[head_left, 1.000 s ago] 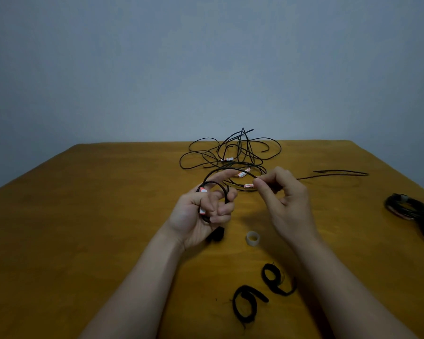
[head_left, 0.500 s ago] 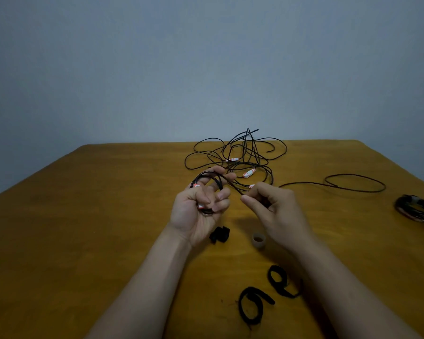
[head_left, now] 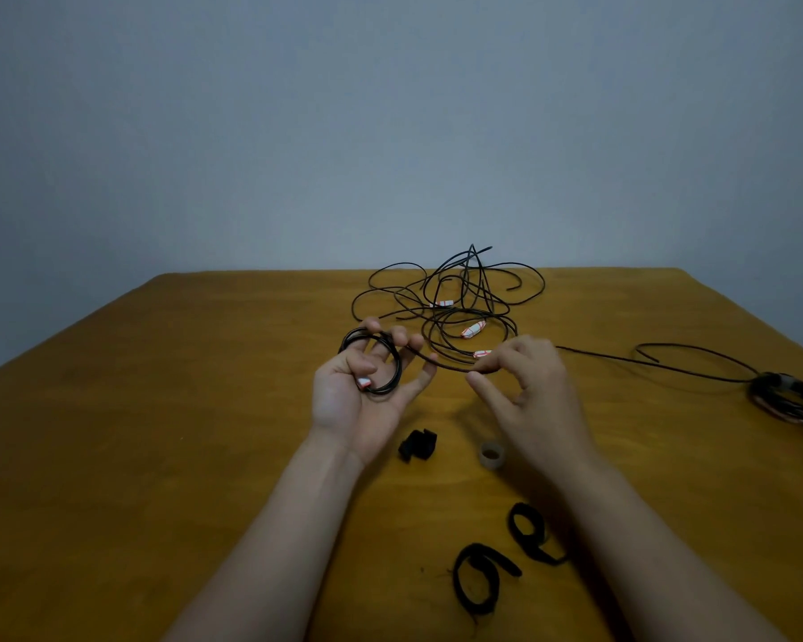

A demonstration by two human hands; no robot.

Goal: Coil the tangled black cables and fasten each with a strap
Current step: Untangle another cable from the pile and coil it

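Head view down onto wooden table (head_left: 158, 410) against a plain grey wall. Left hand (head_left: 358, 400) raised palm up over the table's middle, fingers curled through small coil (head_left: 396, 366) of black cable and gripping it. White-and-red tag (head_left: 363, 382) lying against the palm inside the ring. Right hand (head_left: 529, 391) just beside, thumb and forefinger pinched on loose strand (head_left: 441, 363) leading out of the coil, remaining fingers spread apart. From behind the right hand, black cable running right across the table in a long loop toward finished bundles (head_left: 789, 396) at the right edge. Behind both hands, tangled cables (head_left: 455, 289) heaped near the far edge, carrying more white-and-red tags (head_left: 473, 329). Printing on every tag too small to read. Nearer the body: folded strap (head_left: 418, 444) on the table beside the left wrist, clear tape roll (head_left: 492, 455) just right of it, far looped strap (head_left: 529, 532) and near looped strap (head_left: 478, 579) lying flat between the forearms.
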